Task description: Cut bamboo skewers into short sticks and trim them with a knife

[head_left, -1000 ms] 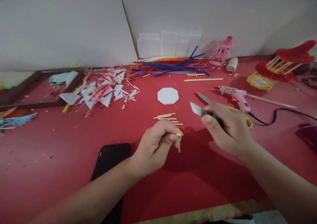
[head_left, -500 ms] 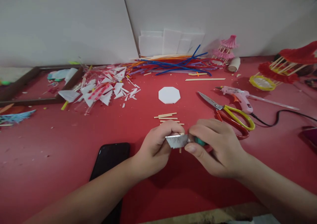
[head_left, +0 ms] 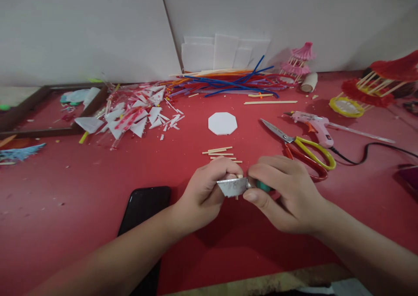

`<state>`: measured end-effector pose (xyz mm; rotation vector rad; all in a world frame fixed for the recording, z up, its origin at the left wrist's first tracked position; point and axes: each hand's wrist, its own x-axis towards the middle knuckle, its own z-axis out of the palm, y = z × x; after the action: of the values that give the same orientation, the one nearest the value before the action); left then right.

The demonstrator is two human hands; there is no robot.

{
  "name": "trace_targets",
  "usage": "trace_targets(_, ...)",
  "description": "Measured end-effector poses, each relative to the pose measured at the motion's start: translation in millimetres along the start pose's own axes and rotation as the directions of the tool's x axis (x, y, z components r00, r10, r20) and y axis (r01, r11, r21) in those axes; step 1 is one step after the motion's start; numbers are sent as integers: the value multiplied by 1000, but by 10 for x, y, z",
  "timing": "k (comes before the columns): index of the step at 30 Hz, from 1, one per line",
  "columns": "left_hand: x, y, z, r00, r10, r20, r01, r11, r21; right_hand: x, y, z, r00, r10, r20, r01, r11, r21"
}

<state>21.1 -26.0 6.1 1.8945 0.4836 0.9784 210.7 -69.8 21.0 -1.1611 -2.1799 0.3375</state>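
Observation:
My left hand point(head_left: 207, 191) is closed around a thin wooden stick point(head_left: 240, 176), mostly hidden by fingers and blade. In my right hand point(head_left: 284, 193) is a knife with a green handle point(head_left: 263, 186), its short metal blade point(head_left: 232, 187) pointing left across the stick. Just beyond my left hand, several short wooden sticks point(head_left: 221, 149) lie on the red table point(head_left: 196, 256). A white octagonal piece point(head_left: 222, 124) lies flat farther back.
Scissors point(head_left: 277, 131) and a pink glue gun point(head_left: 315, 126) lie at right, a black phone point(head_left: 145, 204) left of my hands. White scraps point(head_left: 139, 124), coloured pipe cleaners point(head_left: 225, 84) and small stick models point(head_left: 297, 62) stand or lie farther back.
The view has shifted slightly, so the things on the table appear a little higher. Both hands keep nearly the same pose, with blade and stick still together.

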Motion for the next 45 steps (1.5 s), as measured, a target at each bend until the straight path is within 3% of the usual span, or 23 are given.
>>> trace_targets(6,13,16,-11,1000,-20,8,20,999,35,10,-8,35,1000,-14,-14,14,999,36)
trace_targets(9,2,49,0,999,47,-4,-46,998,52,27,71,12,999,3,-36,-2,1000,21)
trace_targets(12,-21,71,11,986,159,51,-162,985,60,28,208,-80,976,132,-173,-145,987,-67)
trace_targets(15,-33,39,6,995,103,10,-103,992,68,10,259,-158,928,194,-318,-224,973,-60)
trace_targets(18,-26,-23,-4,996,37,-79,-37,999,9,-3,164,-131,968,100,-229,-105,994,-8)
trace_targets(21,-7,-46,-2,997,5,-71,-7,1000,-29,-2,44,-37,997,7,-78,-7,1000,-2)
trace_targets(23,5,-32,2,999,-12,-52,12,1000,-12,1,5,11,999,-14,-43,13,1000,-28)
trace_targets(30,24,32,14,1000,-20,17,20,1000,-11,1,-1,17,1000,0,-26,-1,1000,-22)
trace_targets(45,20,49,10,995,-91,42,93,993,-70,-6,-28,13,1000,5,6,-4,1000,-25)
